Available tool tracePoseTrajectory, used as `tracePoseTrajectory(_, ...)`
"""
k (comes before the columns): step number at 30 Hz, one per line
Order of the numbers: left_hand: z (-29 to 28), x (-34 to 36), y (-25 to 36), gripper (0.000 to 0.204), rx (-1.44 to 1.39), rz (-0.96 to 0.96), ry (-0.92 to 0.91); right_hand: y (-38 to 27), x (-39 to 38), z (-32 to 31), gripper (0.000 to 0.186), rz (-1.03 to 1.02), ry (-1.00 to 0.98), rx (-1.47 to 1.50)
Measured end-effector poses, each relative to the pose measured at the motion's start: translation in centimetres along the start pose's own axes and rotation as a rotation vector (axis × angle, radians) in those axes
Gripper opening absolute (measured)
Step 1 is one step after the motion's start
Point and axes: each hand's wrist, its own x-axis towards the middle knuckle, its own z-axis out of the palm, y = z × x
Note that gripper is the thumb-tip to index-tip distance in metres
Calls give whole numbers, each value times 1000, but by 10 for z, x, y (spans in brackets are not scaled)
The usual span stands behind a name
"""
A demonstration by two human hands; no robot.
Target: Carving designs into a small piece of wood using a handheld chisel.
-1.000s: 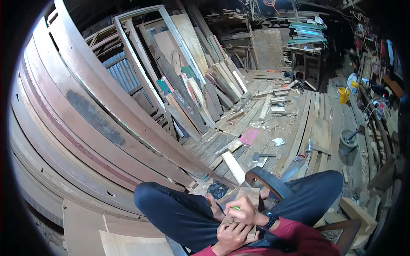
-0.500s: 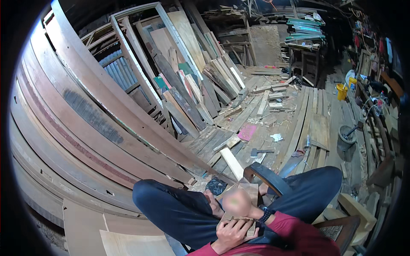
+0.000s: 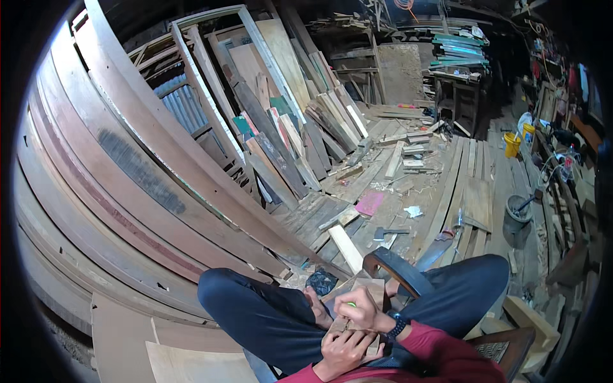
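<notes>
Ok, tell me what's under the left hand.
Under the left hand is a wooden block, partly showing beyond it. The surface directly beneath the hand is covered, so that part cannot be seen.

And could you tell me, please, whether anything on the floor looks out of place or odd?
Yes: a hatchet lies loose on the floor among scattered wood scraps, near a pink sheet; an edged tool left there looks out of place.

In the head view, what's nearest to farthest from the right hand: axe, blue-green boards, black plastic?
1. Black plastic: ahead, left of the right hand.
2. Axe: farther ahead, slightly right.
3. Blue-green boards: stacked far back, right.
</notes>
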Motion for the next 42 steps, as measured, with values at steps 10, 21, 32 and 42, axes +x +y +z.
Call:
tracePoseTrajectory(10, -3, 2, 1, 30, 6, -5, -22, 18, 8, -2, 24, -14, 17, -165)
tracePoseTrajectory(21, -6, -3, -1, 32, 1, 2, -20, 17, 7, 2, 23, 9, 31, -217)
tracePoseTrajectory(32, 2, -6, -5, 29, 18, 10, 15, -7, 3, 4, 24, -41, -17, -165)
tracePoseTrajectory(42, 3, -12, -5, 28, 8, 13, -15, -14, -1, 4, 24, -114, -57, -136)
